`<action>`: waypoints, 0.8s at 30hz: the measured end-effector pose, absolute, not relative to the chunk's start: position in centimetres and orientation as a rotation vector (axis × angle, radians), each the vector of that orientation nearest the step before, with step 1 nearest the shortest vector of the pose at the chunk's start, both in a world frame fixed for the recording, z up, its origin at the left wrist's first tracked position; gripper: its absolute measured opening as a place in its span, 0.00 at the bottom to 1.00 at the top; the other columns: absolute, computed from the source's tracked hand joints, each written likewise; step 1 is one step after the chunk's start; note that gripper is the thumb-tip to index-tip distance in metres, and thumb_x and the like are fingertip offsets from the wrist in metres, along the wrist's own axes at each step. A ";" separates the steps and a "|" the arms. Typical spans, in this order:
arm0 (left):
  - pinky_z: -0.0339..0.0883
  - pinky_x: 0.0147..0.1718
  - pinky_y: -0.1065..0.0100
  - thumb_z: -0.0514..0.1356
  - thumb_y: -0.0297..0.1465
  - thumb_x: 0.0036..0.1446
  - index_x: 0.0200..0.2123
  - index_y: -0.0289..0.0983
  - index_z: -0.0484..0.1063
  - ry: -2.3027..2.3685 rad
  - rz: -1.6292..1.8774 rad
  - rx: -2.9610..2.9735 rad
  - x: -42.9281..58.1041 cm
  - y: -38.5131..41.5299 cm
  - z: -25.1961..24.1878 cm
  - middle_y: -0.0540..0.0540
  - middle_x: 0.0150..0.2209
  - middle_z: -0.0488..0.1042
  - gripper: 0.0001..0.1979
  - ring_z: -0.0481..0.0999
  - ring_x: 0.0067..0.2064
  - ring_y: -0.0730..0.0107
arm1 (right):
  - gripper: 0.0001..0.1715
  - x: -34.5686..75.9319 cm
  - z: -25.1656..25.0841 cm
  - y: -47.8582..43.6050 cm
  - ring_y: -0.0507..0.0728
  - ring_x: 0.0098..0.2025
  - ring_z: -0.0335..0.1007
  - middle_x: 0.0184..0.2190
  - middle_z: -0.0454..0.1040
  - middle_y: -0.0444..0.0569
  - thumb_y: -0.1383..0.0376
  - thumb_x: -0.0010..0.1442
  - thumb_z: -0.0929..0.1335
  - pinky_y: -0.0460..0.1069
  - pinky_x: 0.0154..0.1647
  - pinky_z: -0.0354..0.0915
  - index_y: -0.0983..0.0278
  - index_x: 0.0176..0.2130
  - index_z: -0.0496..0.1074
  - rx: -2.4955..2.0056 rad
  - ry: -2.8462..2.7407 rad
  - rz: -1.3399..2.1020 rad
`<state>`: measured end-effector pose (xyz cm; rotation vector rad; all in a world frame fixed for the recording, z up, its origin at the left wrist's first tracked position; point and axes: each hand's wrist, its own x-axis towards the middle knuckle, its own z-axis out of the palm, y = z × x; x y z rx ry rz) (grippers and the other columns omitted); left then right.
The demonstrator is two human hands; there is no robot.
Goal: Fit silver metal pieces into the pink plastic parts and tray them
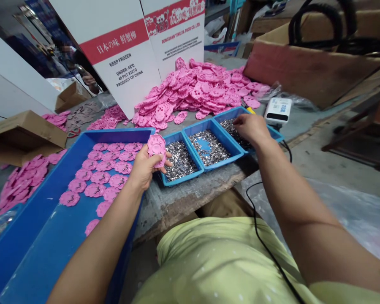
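My left hand (pixel 145 168) is closed around a pink plastic piece (pixel 156 147), held upright over the near edge of the worktable. My right hand (pixel 251 128) reaches into the right-hand small blue tray (pixel 274 133) of small silvery metal parts (pixel 230 126), fingers curled down into them; what they pinch is hidden. Two more small blue trays, the middle tray (pixel 215 126) and the left tray (pixel 180 179), hold the same metal parts. A big blue tray (pixel 66 232) on the left holds rows of pink pieces (pixel 107 175).
A heap of pink pieces (pixel 202 90) lies behind the trays, beside a white carton (pixel 136 50). More pink pieces (pixel 22 181) lie far left. A white device (pixel 278 110) with a black cable (pixel 262 236) sits at the right. Another person (pixel 82 71) works behind.
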<state>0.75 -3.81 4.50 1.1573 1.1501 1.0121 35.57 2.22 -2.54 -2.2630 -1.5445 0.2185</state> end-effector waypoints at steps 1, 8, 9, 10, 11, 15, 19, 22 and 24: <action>0.70 0.16 0.72 0.70 0.31 0.41 0.42 0.35 0.67 1.150 1.013 1.157 0.8 -3.8 4.5 0.46 0.33 0.82 0.24 0.81 0.24 0.66 | 0.14 35.5 -2.4 2.1 0.65 0.51 0.78 0.48 0.83 0.58 0.69 0.61 0.69 0.53 0.53 0.69 0.65 0.46 0.81 -2.247 -1.530 0.228; 0.70 0.16 0.72 0.71 0.30 0.41 0.45 0.34 0.68 1.139 1.012 1.160 0.6 -3.8 4.3 0.45 0.34 0.83 0.26 0.81 0.24 0.67 | 0.19 34.9 -1.1 1.3 0.63 0.49 0.77 0.47 0.84 0.60 0.73 0.62 0.67 0.51 0.49 0.65 0.67 0.50 0.82 -2.242 -1.482 0.278; 0.70 0.16 0.72 0.71 0.30 0.41 0.45 0.34 0.68 1.138 1.010 1.162 0.6 -3.8 4.2 0.45 0.34 0.83 0.26 0.81 0.25 0.67 | 0.20 34.9 -1.0 1.3 0.63 0.49 0.77 0.48 0.84 0.61 0.73 0.63 0.67 0.51 0.50 0.65 0.67 0.51 0.82 -2.246 -1.483 0.284; 0.70 0.16 0.72 0.71 0.30 0.41 0.44 0.35 0.68 1.136 1.010 1.165 0.6 -3.7 4.2 0.45 0.34 0.83 0.26 0.81 0.25 0.66 | 0.19 34.8 -0.9 1.3 0.63 0.49 0.77 0.48 0.84 0.61 0.72 0.64 0.67 0.52 0.50 0.65 0.68 0.51 0.83 -2.249 -1.482 0.290; 0.70 0.17 0.72 0.71 0.30 0.41 0.44 0.35 0.68 1.134 1.009 1.168 0.6 -3.7 4.1 0.44 0.35 0.83 0.25 0.82 0.25 0.66 | 0.19 34.8 -0.9 1.3 0.64 0.50 0.77 0.49 0.83 0.62 0.71 0.65 0.67 0.52 0.51 0.65 0.68 0.51 0.83 -2.252 -1.481 0.294; 0.70 0.16 0.72 0.71 0.30 0.41 0.45 0.35 0.68 1.128 1.007 1.172 0.5 -3.7 4.0 0.45 0.34 0.83 0.26 0.81 0.25 0.66 | 0.18 34.6 -0.7 1.2 0.65 0.51 0.77 0.50 0.83 0.63 0.68 0.65 0.69 0.52 0.52 0.66 0.69 0.52 0.82 -2.269 -1.447 0.289; 0.70 0.16 0.72 0.70 0.30 0.41 0.44 0.35 0.67 1.131 1.007 1.162 0.6 -3.8 4.2 0.45 0.34 0.83 0.25 0.81 0.24 0.67 | 0.14 34.5 -0.5 0.9 0.65 0.50 0.78 0.48 0.84 0.63 0.69 0.62 0.71 0.52 0.52 0.66 0.69 0.48 0.83 -2.243 -1.404 0.286; 0.70 0.16 0.72 0.69 0.30 0.41 0.43 0.35 0.67 1.132 1.002 1.163 0.7 -3.8 4.2 0.46 0.33 0.83 0.24 0.81 0.24 0.67 | 0.11 34.5 -0.5 0.8 0.63 0.48 0.77 0.47 0.84 0.63 0.70 0.61 0.73 0.51 0.50 0.66 0.69 0.45 0.82 -2.228 -1.378 0.297; 0.70 0.16 0.72 0.69 0.30 0.41 0.43 0.36 0.67 1.128 1.003 1.166 0.7 -3.8 4.2 0.46 0.33 0.83 0.24 0.81 0.25 0.67 | 0.08 34.5 -0.5 0.8 0.62 0.45 0.77 0.45 0.84 0.61 0.68 0.62 0.74 0.51 0.48 0.65 0.68 0.43 0.82 -2.219 -1.365 0.285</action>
